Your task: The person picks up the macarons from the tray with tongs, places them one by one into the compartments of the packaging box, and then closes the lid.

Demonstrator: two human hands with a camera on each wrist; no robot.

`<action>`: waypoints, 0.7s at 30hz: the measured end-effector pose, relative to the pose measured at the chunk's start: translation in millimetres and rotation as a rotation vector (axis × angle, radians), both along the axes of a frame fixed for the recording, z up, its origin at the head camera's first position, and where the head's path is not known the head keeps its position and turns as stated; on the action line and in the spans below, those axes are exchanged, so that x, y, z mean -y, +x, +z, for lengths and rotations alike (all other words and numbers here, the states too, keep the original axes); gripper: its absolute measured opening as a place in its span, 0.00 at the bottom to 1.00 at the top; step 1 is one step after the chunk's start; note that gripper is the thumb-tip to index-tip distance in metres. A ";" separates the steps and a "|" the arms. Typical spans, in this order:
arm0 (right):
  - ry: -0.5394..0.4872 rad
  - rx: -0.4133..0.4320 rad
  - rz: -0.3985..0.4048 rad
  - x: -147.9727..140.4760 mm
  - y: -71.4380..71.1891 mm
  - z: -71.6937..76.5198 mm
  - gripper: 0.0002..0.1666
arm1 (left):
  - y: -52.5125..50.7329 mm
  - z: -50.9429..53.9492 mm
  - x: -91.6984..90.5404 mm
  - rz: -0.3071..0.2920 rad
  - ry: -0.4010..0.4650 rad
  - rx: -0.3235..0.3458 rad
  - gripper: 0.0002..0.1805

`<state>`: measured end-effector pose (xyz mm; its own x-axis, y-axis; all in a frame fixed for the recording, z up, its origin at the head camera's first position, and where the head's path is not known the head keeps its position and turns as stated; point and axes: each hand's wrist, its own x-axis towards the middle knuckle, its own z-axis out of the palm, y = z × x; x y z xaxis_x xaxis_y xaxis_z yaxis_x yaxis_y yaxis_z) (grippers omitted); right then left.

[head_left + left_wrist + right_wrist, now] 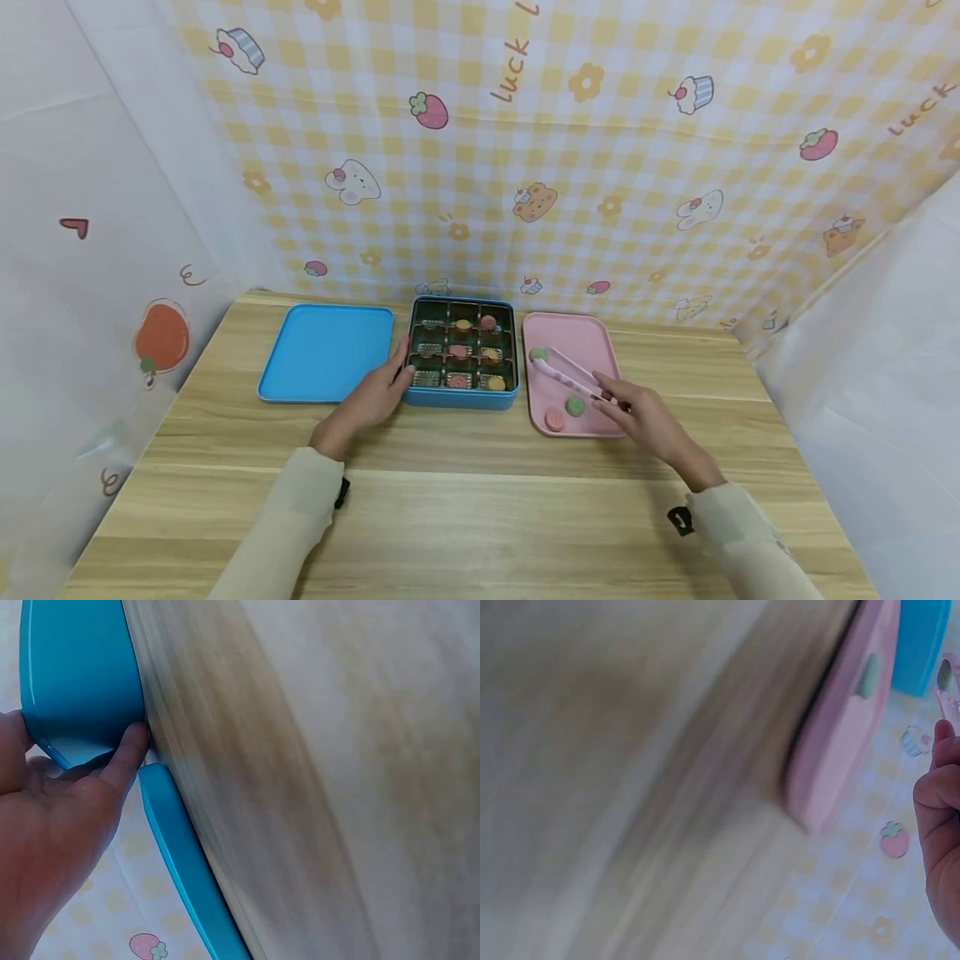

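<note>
My left hand (381,390) rests against the left side of a blue box (461,400), fingers touching its wall near the front corner. Clear ridged liners show in the box's left column of compartments; the middle and right columns hold pink and yellow macarons. With my right hand (641,412) I grip pink-and-white tongs (567,381). A green macaron (538,355) sits between the tong tips, over the pink tray (581,329). Another green macaron (575,406) and a pink macaron (554,420) lie near the tray's front. The right wrist view catches only part of the right hand (943,802).
Left of the box lies a flat blue lid (326,354), its edge also visible in the left wrist view. Everything stands on a wood-grain table (465,517). A checked cloth backdrop (465,150) rises behind it, with white cloth at both sides.
</note>
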<state>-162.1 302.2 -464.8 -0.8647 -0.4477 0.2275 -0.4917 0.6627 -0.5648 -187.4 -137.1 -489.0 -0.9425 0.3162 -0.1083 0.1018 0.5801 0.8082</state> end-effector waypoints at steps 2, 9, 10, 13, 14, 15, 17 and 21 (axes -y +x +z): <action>0.000 0.010 -0.003 7.1 -1.5 4.2 0.28 | -0.1 -0.7 0.5 -0.005 0.002 -0.004 0.34; 0.000 0.036 0.020 34.2 -6.0 16.8 0.30 | -0.7 -1.8 0.9 -0.007 0.003 -0.019 0.35; 0.000 0.042 0.025 38.6 -6.5 18.7 0.30 | -0.8 -1.8 0.9 -0.007 0.000 -0.021 0.35; 0.002 0.057 0.035 52.2 -8.8 22.5 0.29 | -0.8 -1.5 1.0 -0.008 -0.007 -0.021 0.35; 0.004 0.056 0.039 56.6 -9.6 23.2 0.29 | -0.7 -1.4 0.9 -0.009 -0.010 -0.022 0.35; 0.005 0.055 0.042 61.3 -10.3 23.7 0.29 | -0.6 -1.1 0.7 -0.009 -0.011 -0.022 0.35; 0.008 0.044 0.056 69.7 -11.6 23.4 0.28 | -0.4 -0.7 0.2 -0.009 -0.013 -0.025 0.35; 0.013 0.007 0.092 84.3 -12.8 22.4 0.28 | 0.3 0.1 -1.2 -0.007 -0.022 -0.027 0.35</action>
